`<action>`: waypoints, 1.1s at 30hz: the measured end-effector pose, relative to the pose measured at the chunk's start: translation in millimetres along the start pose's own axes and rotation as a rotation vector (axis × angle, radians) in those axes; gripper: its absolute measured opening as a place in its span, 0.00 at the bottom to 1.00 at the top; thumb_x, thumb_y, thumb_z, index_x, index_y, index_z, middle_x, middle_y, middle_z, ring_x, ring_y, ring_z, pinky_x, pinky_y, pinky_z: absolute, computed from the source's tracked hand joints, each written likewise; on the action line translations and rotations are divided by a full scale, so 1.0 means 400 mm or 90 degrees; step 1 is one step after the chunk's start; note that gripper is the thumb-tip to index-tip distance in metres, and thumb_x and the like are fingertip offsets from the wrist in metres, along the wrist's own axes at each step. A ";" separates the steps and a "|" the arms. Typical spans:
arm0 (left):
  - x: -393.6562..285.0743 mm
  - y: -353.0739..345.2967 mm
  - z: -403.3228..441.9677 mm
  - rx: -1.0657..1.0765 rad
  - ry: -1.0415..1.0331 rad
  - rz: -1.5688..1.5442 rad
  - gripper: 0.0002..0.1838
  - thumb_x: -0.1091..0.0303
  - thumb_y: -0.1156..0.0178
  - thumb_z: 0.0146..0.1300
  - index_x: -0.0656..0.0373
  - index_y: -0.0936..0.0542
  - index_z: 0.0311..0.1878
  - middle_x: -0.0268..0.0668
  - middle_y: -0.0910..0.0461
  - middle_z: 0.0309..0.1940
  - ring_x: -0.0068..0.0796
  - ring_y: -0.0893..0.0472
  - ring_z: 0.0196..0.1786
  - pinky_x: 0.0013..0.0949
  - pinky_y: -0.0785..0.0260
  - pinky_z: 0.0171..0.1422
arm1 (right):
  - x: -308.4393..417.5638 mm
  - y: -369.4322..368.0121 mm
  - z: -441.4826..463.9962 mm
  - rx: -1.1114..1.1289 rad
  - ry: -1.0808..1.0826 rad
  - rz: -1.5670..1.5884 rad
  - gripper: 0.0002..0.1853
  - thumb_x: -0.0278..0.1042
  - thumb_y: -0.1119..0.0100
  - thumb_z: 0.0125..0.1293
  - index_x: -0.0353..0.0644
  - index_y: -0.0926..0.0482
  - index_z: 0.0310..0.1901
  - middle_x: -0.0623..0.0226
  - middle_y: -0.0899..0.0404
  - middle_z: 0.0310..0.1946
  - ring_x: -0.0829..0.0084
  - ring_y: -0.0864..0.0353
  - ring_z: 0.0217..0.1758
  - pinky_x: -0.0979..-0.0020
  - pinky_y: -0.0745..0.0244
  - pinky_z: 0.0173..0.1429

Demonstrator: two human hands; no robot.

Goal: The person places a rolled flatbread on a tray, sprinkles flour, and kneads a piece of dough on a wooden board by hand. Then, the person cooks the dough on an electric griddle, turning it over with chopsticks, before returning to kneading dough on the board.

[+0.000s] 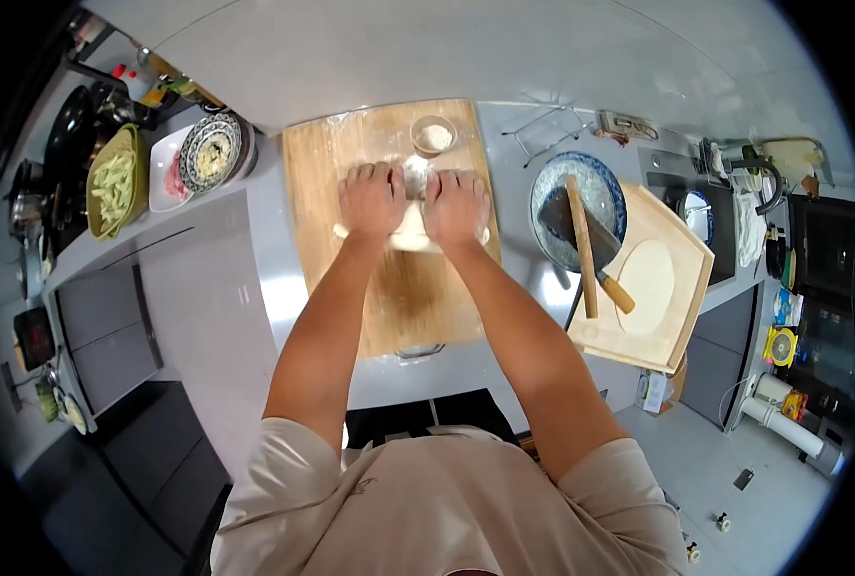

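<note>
A pale roll of dough (410, 233) lies across the wooden board (399, 317), slightly blurred. My left hand (373, 200) presses down on its left part, the heel of the palm on the dough and the fingers reaching forward past it. On the right part, my right hand (455, 204) lies the same way, palm down with fingers stretched forward. Both hands hide much of the roll; its middle and two ends show. White flour (416, 177) is scattered ahead, between the fingertips. Just beyond stands a small bowl of flour (433, 135).
On the right, a rolling pin (581, 245) and a cleaver (600, 259) rest across a blue-rimmed bowl (552, 178). A wooden tray (691, 278) holds a flat dough sheet (646, 288). To the left are a patterned bowl (210, 154), a white dish (166, 178) and a green basket (116, 187).
</note>
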State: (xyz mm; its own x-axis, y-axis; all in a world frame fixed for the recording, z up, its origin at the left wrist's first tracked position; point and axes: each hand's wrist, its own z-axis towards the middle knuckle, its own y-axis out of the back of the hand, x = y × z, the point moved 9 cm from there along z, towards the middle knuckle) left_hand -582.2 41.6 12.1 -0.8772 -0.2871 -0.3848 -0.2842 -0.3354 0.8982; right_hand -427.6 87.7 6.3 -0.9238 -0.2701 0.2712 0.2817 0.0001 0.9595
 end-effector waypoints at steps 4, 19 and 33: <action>0.001 -0.008 -0.080 0.031 0.015 -0.030 0.14 0.57 0.45 0.76 0.55 0.15 0.40 0.46 0.13 0.42 0.55 0.16 0.48 0.55 0.23 0.54 | 0.013 0.020 -0.049 -0.036 0.122 0.055 0.17 0.51 0.45 0.77 0.48 0.13 0.45 0.58 0.14 0.48 0.53 0.20 0.56 0.50 0.29 0.63; -0.013 0.083 -0.363 -0.046 0.078 -0.004 0.15 0.56 0.44 0.77 0.51 0.12 0.50 0.39 0.18 0.50 0.47 0.25 0.56 0.51 0.37 0.65 | -0.004 0.041 -0.352 -0.113 0.071 0.001 0.13 0.48 0.42 0.75 0.50 0.17 0.48 0.64 0.20 0.49 0.56 0.25 0.55 0.49 0.36 0.59; 0.044 0.019 -0.066 0.054 0.089 0.044 0.19 0.50 0.44 0.76 0.54 0.15 0.51 0.41 0.16 0.52 0.47 0.23 0.58 0.52 0.36 0.65 | 0.002 0.019 -0.049 -0.023 0.004 -0.071 0.17 0.51 0.44 0.76 0.45 0.17 0.45 0.58 0.17 0.48 0.53 0.22 0.56 0.49 0.31 0.59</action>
State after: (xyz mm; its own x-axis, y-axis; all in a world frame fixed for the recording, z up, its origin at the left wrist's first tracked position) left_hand -589.6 10.2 6.5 -0.8352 -0.4312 -0.3414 -0.2615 -0.2346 0.9362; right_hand -421.1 68.7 12.1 -0.9486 -0.2719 0.1622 0.1863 -0.0653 0.9803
